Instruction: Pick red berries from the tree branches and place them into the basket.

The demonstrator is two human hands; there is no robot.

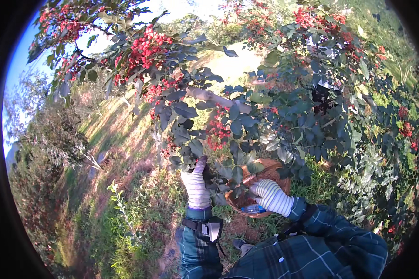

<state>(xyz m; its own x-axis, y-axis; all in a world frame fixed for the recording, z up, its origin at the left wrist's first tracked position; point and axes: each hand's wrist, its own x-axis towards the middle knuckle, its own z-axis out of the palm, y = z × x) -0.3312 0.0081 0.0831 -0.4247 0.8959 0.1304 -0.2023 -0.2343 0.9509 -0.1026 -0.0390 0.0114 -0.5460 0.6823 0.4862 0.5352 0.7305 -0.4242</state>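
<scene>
My left hand (pixel 196 188), in a white striped glove with a dark tip, reaches up into the leaves under a hanging red berry cluster (pixel 217 132). Its fingers look closed among the foliage, which hides what they grip. My right hand (pixel 268 194), gloved in the same stripes, is over the opening of a brown woven basket (pixel 284 182). Its fingers appear curled inward, partly behind leaves, and what they hold cannot be made out. Low inside the basket, beside that hand, lies a blue and clear object (pixel 253 209), perhaps a bottle.
Leafy branches with red berry clusters (pixel 146 46) spread overhead and to the right. A pale thick branch (pixel 219 98) crosses the middle. Behind the right foliage a dark shape (pixel 322 95) is partly hidden. A grassy slope (pixel 121 139) falls away left; a thin sapling (pixel 118 204) stands there.
</scene>
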